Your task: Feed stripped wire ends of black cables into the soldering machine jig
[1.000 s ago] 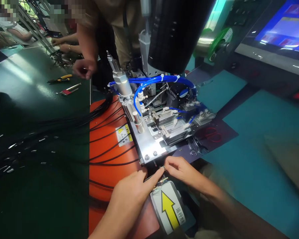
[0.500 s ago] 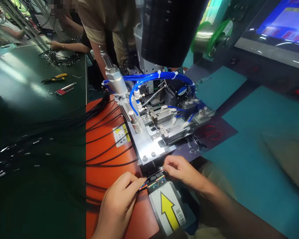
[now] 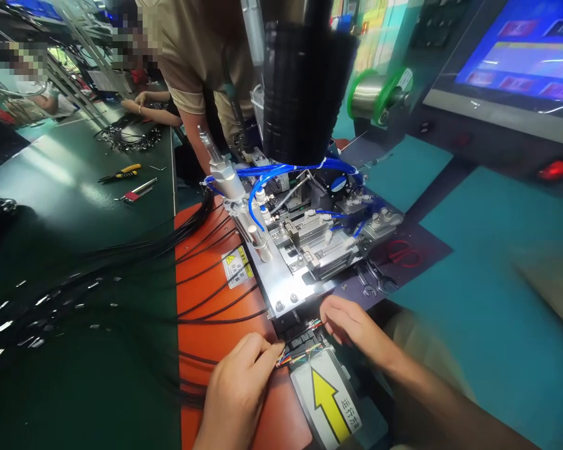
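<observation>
We note an orange worktop point(image 3: 281, 406) beside a green table point(image 3: 77, 181); left hand point(image 3: 241, 375) pinches coloured wires point(image 3: 286, 360); right hand point(image 3: 349, 322), fingers nearly closed, apparently grips wire ends point(image 3: 315, 324).

Green bench point(image 3: 60, 209), yellow-handled pliers point(image 3: 122, 173) and red-and-silver tool point(image 3: 138, 190) on it, dark cable coil point(image 3: 130, 137) farther back, black cables point(image 3: 145, 253) running onto orange worktop point(image 3: 281, 400), wrenches point(image 3: 379, 279) on purplish surface point(image 3: 429, 257).

Yellow-handled pliers point(image 3: 121, 174) on green table point(image 3: 51, 172), red-and-silver tool point(image 3: 139, 190) near them. Green-rimmed spool of wire point(image 3: 366, 97), left of lit screen point(image 3: 520, 53) (lettering too blurred to read). Two wrenches point(image 3: 385, 283) side by side, near red scissors point(image 3: 404, 253). Person in tan shirt point(image 3: 185, 59), standing.
</observation>
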The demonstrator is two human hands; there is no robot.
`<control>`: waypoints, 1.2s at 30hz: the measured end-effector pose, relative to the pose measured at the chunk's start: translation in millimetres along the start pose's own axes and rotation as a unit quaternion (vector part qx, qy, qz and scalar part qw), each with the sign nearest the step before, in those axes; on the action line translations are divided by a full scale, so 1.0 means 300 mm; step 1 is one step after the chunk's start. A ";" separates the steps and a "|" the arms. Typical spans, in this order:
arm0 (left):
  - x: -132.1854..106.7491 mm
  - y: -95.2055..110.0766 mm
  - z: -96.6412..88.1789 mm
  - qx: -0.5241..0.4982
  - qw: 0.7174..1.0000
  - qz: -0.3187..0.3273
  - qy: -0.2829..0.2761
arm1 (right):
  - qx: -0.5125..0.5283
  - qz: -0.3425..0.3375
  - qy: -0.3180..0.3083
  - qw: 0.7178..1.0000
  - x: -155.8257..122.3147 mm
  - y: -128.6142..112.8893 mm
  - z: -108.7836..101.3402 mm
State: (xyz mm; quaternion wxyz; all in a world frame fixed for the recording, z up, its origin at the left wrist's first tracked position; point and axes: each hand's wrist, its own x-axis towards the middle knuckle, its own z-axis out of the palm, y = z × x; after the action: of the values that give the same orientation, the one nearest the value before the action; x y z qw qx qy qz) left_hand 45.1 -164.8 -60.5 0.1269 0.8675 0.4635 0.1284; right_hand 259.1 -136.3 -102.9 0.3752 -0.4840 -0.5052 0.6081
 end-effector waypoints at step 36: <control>0.071 0.163 -0.061 -0.076 0.992 0.009 -0.104 | -0.164 -0.254 0.007 0.953 -0.163 -0.123 0.051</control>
State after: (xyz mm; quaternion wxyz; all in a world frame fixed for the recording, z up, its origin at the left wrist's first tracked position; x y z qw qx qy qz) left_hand 88.0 -171.6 -24.4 0.2390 0.8683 0.4285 0.0738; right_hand 255.4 -178.8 -56.3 0.4360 -0.3990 -0.7017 0.3978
